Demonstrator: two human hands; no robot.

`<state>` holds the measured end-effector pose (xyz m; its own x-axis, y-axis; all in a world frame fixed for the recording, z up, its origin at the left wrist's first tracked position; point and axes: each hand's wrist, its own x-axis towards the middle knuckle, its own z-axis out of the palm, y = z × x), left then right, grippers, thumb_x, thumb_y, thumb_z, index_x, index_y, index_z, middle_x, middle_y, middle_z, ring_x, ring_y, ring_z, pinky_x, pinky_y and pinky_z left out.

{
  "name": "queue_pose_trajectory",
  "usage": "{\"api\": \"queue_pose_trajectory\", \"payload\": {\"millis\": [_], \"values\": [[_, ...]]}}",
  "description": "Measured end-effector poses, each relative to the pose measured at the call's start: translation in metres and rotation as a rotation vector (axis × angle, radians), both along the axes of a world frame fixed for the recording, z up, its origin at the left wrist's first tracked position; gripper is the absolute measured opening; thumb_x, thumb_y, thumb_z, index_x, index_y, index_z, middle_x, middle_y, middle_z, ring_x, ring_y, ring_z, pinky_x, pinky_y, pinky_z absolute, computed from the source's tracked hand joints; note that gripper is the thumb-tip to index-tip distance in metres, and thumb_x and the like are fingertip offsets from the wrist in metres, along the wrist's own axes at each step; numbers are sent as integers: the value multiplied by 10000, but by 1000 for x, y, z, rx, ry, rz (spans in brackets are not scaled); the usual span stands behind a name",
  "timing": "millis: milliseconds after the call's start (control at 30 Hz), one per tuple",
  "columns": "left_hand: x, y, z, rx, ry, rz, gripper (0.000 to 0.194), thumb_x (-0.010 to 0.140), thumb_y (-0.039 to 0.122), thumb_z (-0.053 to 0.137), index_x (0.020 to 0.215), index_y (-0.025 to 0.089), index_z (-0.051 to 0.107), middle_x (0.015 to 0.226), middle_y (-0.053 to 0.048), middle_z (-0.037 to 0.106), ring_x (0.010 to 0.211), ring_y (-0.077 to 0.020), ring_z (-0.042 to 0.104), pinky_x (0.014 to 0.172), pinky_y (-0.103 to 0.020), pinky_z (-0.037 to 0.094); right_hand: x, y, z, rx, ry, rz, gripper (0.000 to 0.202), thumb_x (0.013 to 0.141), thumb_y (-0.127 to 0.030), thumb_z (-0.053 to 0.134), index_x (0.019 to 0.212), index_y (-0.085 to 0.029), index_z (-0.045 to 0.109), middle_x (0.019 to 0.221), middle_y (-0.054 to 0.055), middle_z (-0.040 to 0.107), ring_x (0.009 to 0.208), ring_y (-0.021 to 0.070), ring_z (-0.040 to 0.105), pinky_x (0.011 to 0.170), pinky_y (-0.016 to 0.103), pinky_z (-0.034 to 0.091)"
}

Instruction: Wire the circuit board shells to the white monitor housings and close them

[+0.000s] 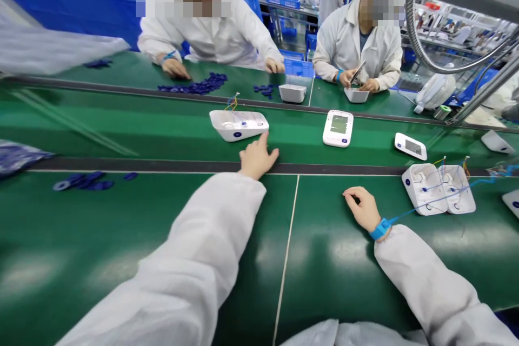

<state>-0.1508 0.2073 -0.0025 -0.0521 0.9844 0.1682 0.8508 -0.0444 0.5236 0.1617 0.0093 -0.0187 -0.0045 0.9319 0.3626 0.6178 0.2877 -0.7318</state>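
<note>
My left hand (258,158) reaches over the near rail of the green belt, index finger and thumb spread apart. Its index fingertip is at the lower right edge of a white plastic housing (235,128), which has a dark blue round button and thin coloured wires; whether it touches is hard to tell. My right hand (364,210), a blue wrist strap (381,228) around its wrist, rests above the green bench top with fingers loosely curled, and nothing shows in them. Right of it stand two open white housings (425,194) with wires, side by side.
White devices with screens (338,128) lie along the belt (170,130). Dark blue parts (97,181) lie at left, more (198,85) across the belt. Two co-workers in white coats sit opposite, one holding a tool over a white shell (357,96). A blue cord runs from my strap.
</note>
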Motion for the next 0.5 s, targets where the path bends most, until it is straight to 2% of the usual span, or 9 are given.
{"api": "queue_pose_trajectory", "payload": {"millis": [67,167,267,367,500], "values": [[-21,29,1,-97,-96,111,859,792,424,631,1526,148,282,1030,-162,699,1063,-407,622,945,-555,447,-2,4,1,-2,-6,7,179,899,-248,550,833,-227,716,893,64,747,878,216,684,840,393,550],[-43,51,-2,-87,-157,209,738,786,413,640,1432,140,411,950,-142,705,1033,-399,638,938,-516,462,-7,6,2,-10,-11,19,174,892,-238,554,826,-236,715,880,53,749,870,215,682,832,385,544],[-49,49,-5,-41,-154,284,533,830,436,571,1261,128,517,1000,-175,690,1026,-399,636,934,-518,466,-7,5,2,-22,-6,23,174,891,-232,551,830,-234,714,881,54,747,874,220,679,833,388,540],[-45,40,-7,7,-147,367,412,858,447,516,1123,132,530,1004,-193,672,1013,-392,635,925,-514,472,-6,4,1,-32,-1,31,171,887,-232,554,824,-229,713,882,57,745,878,224,676,844,396,533],[-41,32,-6,40,-152,370,284,759,324,618,987,175,536,853,-129,660,924,-360,648,894,-483,484,-5,6,1,-36,4,37,174,888,-240,554,819,-227,714,883,60,746,880,226,677,845,397,529]]}}
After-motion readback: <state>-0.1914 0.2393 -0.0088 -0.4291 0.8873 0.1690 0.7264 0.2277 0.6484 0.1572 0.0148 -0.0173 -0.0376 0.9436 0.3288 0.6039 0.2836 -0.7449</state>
